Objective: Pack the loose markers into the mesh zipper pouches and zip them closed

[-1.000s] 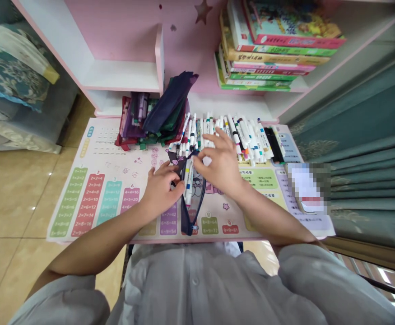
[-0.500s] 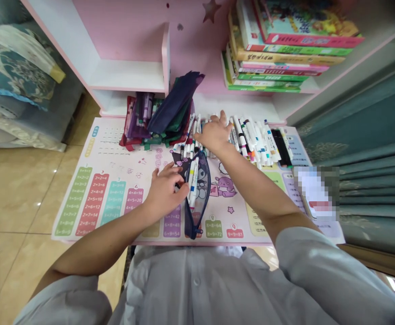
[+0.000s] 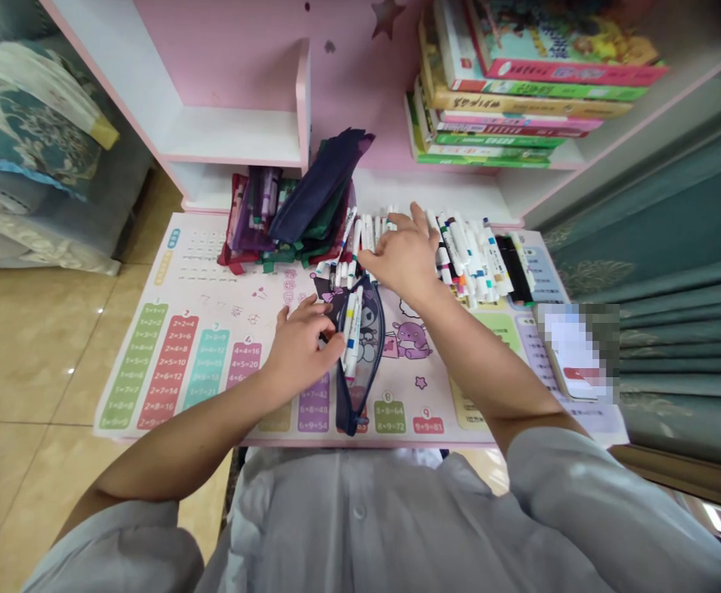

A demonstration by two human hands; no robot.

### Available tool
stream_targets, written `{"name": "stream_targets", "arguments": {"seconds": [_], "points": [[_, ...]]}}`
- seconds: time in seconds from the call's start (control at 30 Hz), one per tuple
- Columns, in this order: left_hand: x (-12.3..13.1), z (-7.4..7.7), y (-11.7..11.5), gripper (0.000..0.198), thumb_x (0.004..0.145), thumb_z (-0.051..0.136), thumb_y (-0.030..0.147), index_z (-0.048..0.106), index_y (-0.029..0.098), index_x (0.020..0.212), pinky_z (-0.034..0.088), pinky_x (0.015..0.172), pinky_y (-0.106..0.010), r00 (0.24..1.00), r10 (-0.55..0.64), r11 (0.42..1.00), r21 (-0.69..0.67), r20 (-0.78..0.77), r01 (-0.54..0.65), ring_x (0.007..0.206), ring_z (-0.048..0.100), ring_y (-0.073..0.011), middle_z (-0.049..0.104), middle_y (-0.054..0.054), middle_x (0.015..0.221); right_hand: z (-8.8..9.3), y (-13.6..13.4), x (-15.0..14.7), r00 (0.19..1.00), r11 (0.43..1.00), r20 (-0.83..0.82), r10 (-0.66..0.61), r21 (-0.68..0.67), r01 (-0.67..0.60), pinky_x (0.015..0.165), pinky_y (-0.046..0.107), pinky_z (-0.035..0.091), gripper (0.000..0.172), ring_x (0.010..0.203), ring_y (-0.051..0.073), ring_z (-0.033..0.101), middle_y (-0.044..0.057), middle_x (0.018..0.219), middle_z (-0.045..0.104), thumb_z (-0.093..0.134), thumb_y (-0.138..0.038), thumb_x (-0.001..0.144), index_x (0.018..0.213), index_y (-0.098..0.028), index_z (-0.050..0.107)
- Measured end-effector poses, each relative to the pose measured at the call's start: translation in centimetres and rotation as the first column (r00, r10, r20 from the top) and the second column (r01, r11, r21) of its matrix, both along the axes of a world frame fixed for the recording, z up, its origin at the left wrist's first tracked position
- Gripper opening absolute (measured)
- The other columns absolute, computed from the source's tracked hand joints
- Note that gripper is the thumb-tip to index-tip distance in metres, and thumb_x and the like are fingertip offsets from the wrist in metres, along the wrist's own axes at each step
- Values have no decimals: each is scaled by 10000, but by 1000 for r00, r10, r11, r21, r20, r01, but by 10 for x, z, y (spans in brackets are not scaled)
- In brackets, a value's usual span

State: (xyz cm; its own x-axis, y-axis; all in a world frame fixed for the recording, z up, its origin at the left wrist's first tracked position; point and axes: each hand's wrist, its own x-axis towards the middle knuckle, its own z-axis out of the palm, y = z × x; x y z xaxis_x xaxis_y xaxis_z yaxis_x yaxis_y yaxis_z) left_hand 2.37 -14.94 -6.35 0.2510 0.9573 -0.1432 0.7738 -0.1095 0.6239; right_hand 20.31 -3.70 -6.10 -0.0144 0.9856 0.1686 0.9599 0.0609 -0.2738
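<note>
A dark blue pencil case lies unzipped on the desk mat, with a few white markers inside. My left hand grips the case's left edge and holds it apart. My right hand reaches to the row of white markers at the back of the desk, its fingers curled down onto them. Whether it has picked any up is hidden under the hand.
A pile of dark fabric pencil cases leans against the pink shelf unit at the back. Stacked books fill the right shelf. A blurred object lies at the mat's right edge beside teal curtains.
My right hand left the mouth of the pencil case and reached back to the marker row. The left hand has stayed on the case.
</note>
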Motion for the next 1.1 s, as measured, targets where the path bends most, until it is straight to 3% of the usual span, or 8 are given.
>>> {"name": "stream_targets", "arguments": {"seconds": [0.13, 0.27, 0.4, 0.73, 1.1], "points": [[1, 0, 0, 170, 863, 568, 257, 605, 217, 702, 277, 1202, -623, 1000, 11, 1000, 4, -7, -11, 1473, 435, -324, 683, -75, 1361, 16, -59, 11, 988, 991, -95, 120, 76, -113, 1127, 709, 307, 233, 1496, 458, 324, 128, 1456, 596, 616, -295, 736, 532, -187, 644], [2, -2, 1, 156, 859, 572, 263, 613, 220, 715, 289, 1197, -628, 1000, 27, 999, 30, -6, -27, 1464, 443, -334, 684, -76, 1364, 21, -108, 17, 961, 964, -96, 260, 78, -253, 1120, 681, 330, 225, 1487, 452, 356, 133, 1419, 636, 635, -276, 702, 492, -196, 616], [4, -4, 1, 186, 861, 565, 274, 584, 219, 684, 287, 1194, -649, 1000, 30, 998, 49, 3, -30, 1454, 449, -353, 687, -72, 1359, 19, -132, 11, 951, 951, -36, 307, -4, -308, 1135, 661, 334, 184, 1462, 430, 410, 125, 1416, 648, 648, -272, 695, 521, -219, 675], [4, -5, -1, 178, 857, 563, 244, 587, 223, 681, 287, 1205, -632, 1000, 24, 996, 83, 20, -26, 1452, 460, -332, 697, -63, 1346, 9, -121, -17, 941, 943, 130, 314, -156, -293, 1143, 745, 278, 284, 1450, 456, 399, 176, 1433, 623, 592, -312, 800, 895, -200, 834], [1, -3, 1, 158, 858, 569, 228, 590, 217, 702, 279, 1200, -638, 1000, 18, 998, 61, 7, -18, 1466, 445, -327, 675, -80, 1382, 2, -110, -24, 932, 938, 151, 329, -168, -304, 1114, 796, 274, 266, 1471, 443, 374, 167, 1470, 594, 587, -353, 903, 884, -227, 820]]}}
